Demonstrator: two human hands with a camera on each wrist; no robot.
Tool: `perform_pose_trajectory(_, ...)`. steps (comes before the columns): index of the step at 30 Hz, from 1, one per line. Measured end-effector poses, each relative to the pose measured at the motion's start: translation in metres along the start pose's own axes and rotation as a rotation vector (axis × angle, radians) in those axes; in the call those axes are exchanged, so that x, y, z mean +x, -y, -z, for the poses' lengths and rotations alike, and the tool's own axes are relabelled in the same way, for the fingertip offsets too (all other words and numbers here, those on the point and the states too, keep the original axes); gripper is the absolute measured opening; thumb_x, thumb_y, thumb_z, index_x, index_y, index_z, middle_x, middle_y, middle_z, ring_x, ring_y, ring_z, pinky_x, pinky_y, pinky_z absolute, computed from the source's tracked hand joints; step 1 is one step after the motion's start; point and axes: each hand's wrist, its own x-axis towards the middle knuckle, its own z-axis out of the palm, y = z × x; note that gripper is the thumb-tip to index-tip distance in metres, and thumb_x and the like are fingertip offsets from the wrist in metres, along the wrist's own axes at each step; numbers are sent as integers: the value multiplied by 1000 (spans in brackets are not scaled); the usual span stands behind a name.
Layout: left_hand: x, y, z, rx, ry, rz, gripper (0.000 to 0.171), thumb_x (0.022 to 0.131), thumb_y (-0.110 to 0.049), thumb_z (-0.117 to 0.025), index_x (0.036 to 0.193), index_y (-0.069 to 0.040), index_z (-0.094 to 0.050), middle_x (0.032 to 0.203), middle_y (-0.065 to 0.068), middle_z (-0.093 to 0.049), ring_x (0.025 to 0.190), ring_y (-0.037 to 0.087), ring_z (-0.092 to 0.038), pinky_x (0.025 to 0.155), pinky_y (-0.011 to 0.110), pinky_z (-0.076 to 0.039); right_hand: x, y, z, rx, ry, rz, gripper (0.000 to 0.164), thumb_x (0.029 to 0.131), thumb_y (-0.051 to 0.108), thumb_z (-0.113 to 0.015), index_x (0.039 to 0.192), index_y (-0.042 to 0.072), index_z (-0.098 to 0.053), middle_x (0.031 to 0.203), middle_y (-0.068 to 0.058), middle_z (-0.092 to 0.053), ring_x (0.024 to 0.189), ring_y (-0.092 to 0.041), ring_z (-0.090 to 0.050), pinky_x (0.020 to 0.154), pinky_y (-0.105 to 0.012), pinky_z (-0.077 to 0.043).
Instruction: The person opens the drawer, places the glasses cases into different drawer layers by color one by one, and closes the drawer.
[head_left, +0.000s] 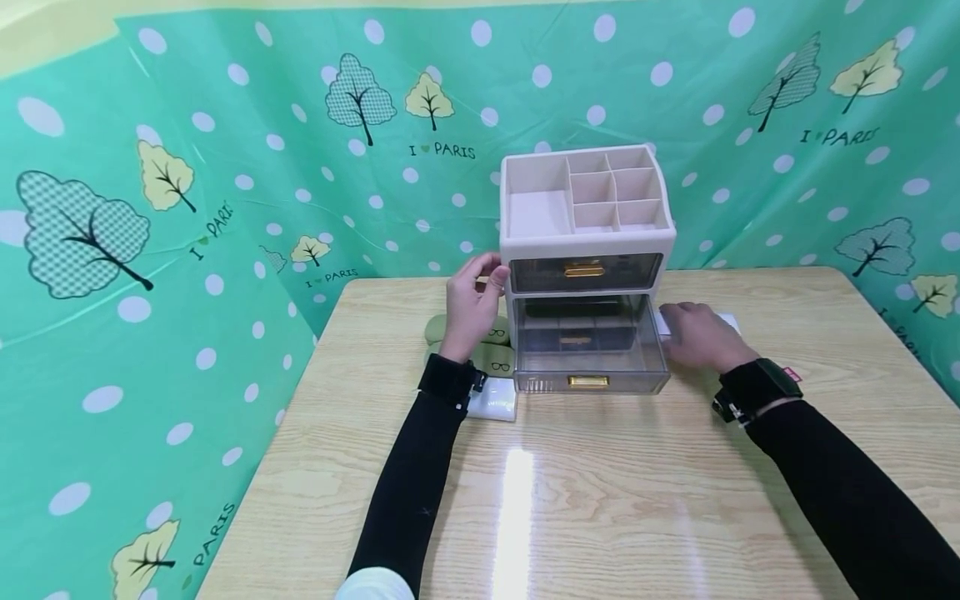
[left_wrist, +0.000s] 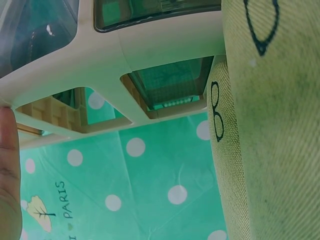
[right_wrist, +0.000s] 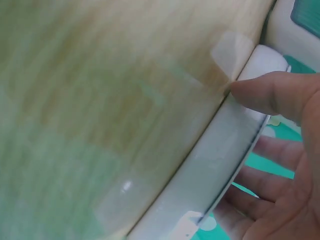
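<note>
A white desktop organizer (head_left: pixel 585 247) with tinted, gold-handled drawers stands toward the back of the table. Its lower drawer (head_left: pixel 546 383) is pulled out, while the upper drawer (head_left: pixel 547 275) is closed. My left hand (head_left: pixel 471 310) touches the organizer's left side, with the straight thumb (left_wrist: pixel 9 170) against its frame in the left wrist view. To the right of the organizer, my right hand (head_left: pixel 701 335) pinches a flat white box-like thing (right_wrist: pixel 200 155) lying on the table. In the right wrist view its thumb is at one long edge and the fingers are at the other.
Two green glasses cases (head_left: pixel 433 329) with spectacle prints lie left of the organizer, partly behind my left wrist. A white packet (head_left: pixel 492 400) lies in front of them. Open compartments (head_left: pixel 536 212) top the organizer. A green patterned cloth (head_left: pixel 405 221) hangs behind the wooden table (head_left: pixel 600 500).
</note>
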Motion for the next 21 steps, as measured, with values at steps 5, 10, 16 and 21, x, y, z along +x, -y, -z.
perform_pose_trajectory(5, 0, 0, 1, 5, 5, -3, 29, 100, -22, -63, 116, 1, -69, 102, 11, -70, 91, 19, -66, 70, 28, -63, 1, -5, 4, -13, 38, 39, 60, 91, 13, -71, 138, -16, -48, 129, -41, -56, 117, -56, -56, 98, -67, -48)
perform_pose_trajectory(10, 0, 1, 0, -4, 9, 1, 30, 100, -22, -63, 116, 2, -69, 102, 12, -69, 90, 20, -67, 70, 32, -64, -3, -7, 8, -18, 42, 74, 59, 88, 8, -75, 136, -17, -50, 122, -39, -59, 111, -54, -59, 94, -65, -51)
perform_pose_trajectory(16, 0, 1, 0, -4, -3, 14, 27, 100, -21, -63, 115, 1, -70, 101, 12, -69, 91, 21, -66, 69, 36, -64, -5, -9, 11, -49, 34, 117, 54, 86, 6, -80, 127, -17, -54, 109, -34, -64, 98, -47, -64, 84, -60, -54)
perform_pose_trajectory(21, 0, -1, -1, -6, -9, 28, 25, 100, -17, -64, 115, 2, -70, 102, 15, -69, 91, 23, -66, 69, 39, -64, -6, -14, 12, -72, 56, 120, 52, 85, 7, -81, 123, -18, -55, 105, -33, -64, 95, -46, -64, 81, -58, -55)
